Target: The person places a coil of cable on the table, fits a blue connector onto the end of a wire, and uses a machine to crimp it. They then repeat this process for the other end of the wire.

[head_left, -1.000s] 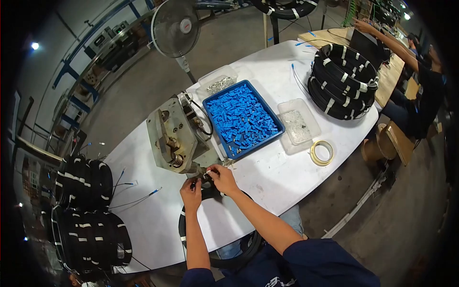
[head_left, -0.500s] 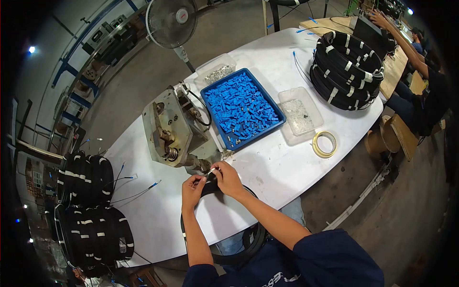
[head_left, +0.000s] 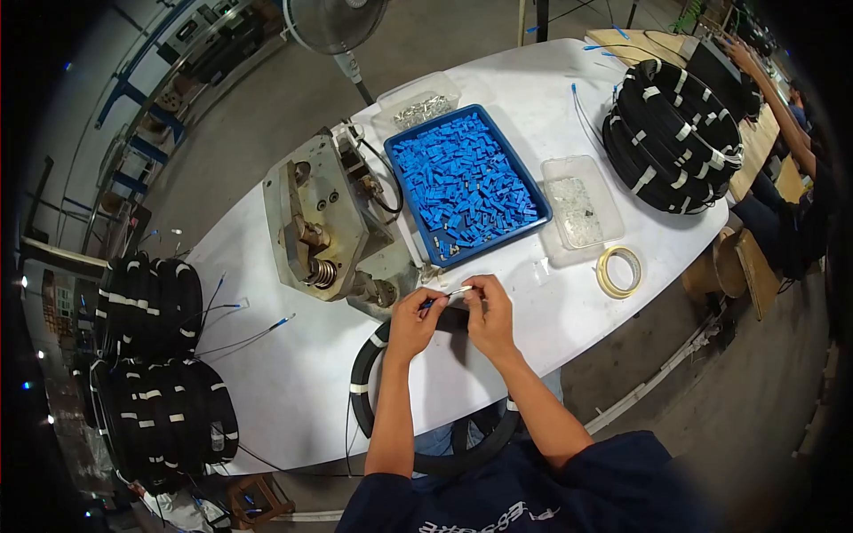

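In front of the metal press, my left hand pinches a small cable connector, dark blue at its left end and whitish toward the right. My right hand closes its fingertips at the whitish end. Fingers cover part of the piece, so its exact form is hard to make out. Beneath both forearms lies a coil of black cable with white tape bands, partly on the table edge and partly against my body.
A blue tray of blue connector housings stands beyond my hands. Clear boxes of small parts and a tape roll flank it. Taped cable coils stand at right and left. A fan stands behind; another person's arm shows far right.
Both hands have moved right, away from the front of the press, with the connector between them. They are farther apart now, and more of the cable coil shows. The camera view has shifted slightly.
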{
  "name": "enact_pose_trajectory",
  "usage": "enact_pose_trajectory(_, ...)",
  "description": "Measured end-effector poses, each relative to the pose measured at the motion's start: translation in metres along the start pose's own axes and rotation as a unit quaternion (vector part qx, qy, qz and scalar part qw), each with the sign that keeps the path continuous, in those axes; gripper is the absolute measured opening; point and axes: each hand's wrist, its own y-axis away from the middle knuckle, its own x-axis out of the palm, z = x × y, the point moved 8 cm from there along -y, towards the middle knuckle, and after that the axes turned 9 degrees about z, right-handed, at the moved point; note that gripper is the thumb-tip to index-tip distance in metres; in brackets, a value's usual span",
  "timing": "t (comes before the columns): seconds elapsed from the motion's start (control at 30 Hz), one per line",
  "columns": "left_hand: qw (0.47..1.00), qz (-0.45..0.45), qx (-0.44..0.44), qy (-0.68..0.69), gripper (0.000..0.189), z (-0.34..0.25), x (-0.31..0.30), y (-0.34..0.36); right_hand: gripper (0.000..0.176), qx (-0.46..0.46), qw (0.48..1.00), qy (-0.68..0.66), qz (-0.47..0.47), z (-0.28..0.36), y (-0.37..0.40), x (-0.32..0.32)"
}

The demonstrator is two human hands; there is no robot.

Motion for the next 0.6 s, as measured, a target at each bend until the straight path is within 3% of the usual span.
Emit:
enact_pose_trajectory(0.13, 1.0, 0.017, 0.016, 0.017, 0.014, -0.001, 0.006, -0.012, 0.008, 0.03, 0.999, -0.033, -0.015, -0.009, -0.001, -0.006)
enact_pose_trajectory(0.4, 0.99, 0.11, -0.047, 0.071, 0.015, 0.006, 0.018, -0.031, 0.012, 0.13, 0.975, -0.179, -0.029, -0.029, -0.012, -0.006)
enact_pose_trajectory(0.6, 0.985, 0.101, -0.043, 0.134, 0.02, 0.008, 0.023, -0.036, 0.015, 0.135, 0.977, -0.16, -0.037, -0.029, -0.026, -0.007)
